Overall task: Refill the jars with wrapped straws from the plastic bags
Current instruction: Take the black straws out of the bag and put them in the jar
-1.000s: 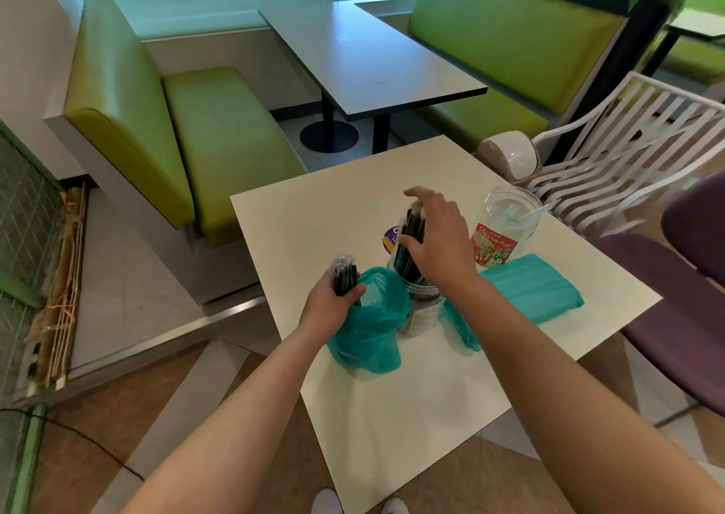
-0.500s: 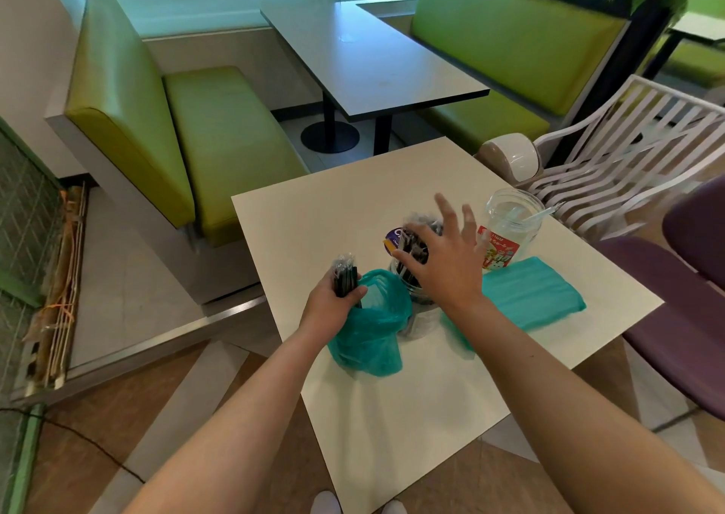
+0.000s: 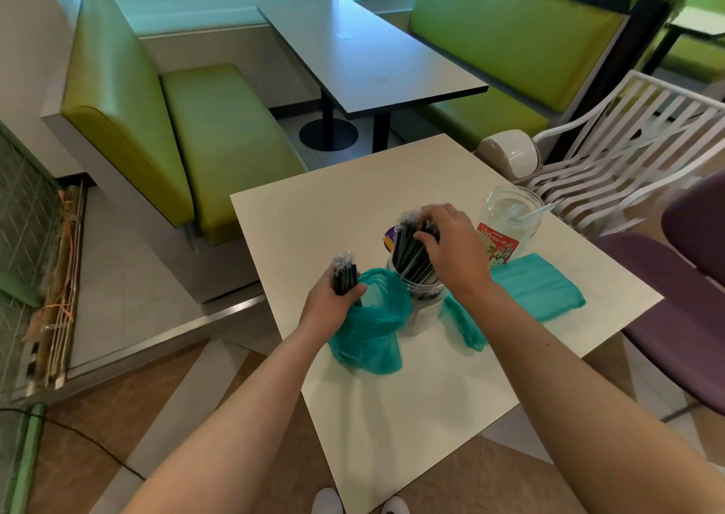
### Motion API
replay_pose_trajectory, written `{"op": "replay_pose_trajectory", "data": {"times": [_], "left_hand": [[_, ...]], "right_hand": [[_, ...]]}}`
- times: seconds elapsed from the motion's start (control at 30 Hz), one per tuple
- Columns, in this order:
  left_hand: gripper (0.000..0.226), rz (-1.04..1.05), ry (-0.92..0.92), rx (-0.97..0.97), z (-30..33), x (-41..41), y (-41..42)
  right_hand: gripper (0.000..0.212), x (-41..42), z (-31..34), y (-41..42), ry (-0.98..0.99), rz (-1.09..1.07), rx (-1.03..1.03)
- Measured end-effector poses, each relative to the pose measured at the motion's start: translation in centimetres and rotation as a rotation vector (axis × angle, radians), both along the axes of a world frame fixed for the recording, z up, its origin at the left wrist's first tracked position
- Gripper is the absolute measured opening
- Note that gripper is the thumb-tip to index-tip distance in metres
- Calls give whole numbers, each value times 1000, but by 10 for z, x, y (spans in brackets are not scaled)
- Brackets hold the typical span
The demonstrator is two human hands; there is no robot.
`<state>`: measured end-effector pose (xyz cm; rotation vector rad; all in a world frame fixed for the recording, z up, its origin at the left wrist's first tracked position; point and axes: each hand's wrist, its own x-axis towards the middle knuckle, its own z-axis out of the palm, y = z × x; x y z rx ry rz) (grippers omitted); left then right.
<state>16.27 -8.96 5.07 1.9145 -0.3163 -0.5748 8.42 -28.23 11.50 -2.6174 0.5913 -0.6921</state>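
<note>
Mid-refill, I'd say: right hand (image 3: 451, 247) curls over the black wrapped straws (image 3: 412, 254) standing in the near jar (image 3: 421, 305) at frame centre, left hand (image 3: 333, 302) grips another bundle (image 3: 344, 276) above the teal bag (image 3: 372, 329). Next that bundle probably goes in. White table (image 3: 314, 215), second jar (image 3: 510, 219) upper right, green booths (image 3: 176, 121) behind.

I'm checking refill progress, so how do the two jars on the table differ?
The near jar is packed with black wrapped straws, with the right hand on them; the far jar is nearly empty, holding only a pale straw or two, and untouched. The far jar shows a red label. Both are clear, upright and lidless.
</note>
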Motion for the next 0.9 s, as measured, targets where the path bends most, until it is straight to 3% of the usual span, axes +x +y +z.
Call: {"op": "replay_pose_trajectory", "data": {"times": [0.17, 0.3, 0.4, 0.47, 0.53, 0.6, 0.7, 0.9], "left_hand": [[29, 20, -50, 28, -2, 3, 1], [48, 64, -174, 211, -3, 6, 2], [51, 68, -165, 186, -1, 8, 4], [52, 56, -128, 175, -3, 9, 5], [61, 46, -113, 158, -5, 11, 6], [74, 49, -112, 149, -11, 14, 6], [77, 32, -100, 146, -16, 18, 7], [69, 22, -82, 112, -6, 15, 8]], "right_hand": [[28, -7, -14, 6, 61, 26, 11], [33, -8, -16, 9, 76, -27, -192], [34, -11, -7, 25, 0, -99, -249], [25, -13, -5, 44, -30, -72, -160], [19, -16, -10, 64, -17, 39, 68], [25, -22, -22, 80, 73, 100, 189], [35, -28, -37, 87, 196, 91, -64], [24, -35, -39, 90, 115, 58, -369]]}}
